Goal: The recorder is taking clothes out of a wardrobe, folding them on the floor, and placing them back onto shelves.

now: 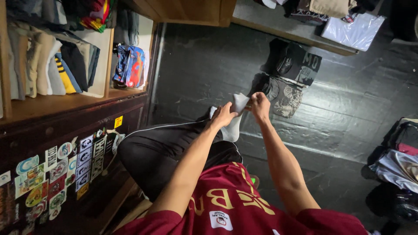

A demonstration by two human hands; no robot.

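A white sock (235,116) is on my raised foot, over my bent leg in black trousers (161,146) with a thin white stripe. My left hand (223,115) grips the sock's near side, fingers closed on the fabric. My right hand (260,106) pinches the sock's upper edge on the far side. Both forearms reach forward from my dark red shirt (226,204). The foot itself is hidden inside the sock and behind my hands.
Folded dark printed shirts (291,74) lie on the black plank floor beyond my hands. A wooden shelf with folded clothes (48,65) and a sticker-covered cabinet front (56,174) stand at the left. A clothes pile (398,165) sits at the right, a white package (352,30) on a ledge.
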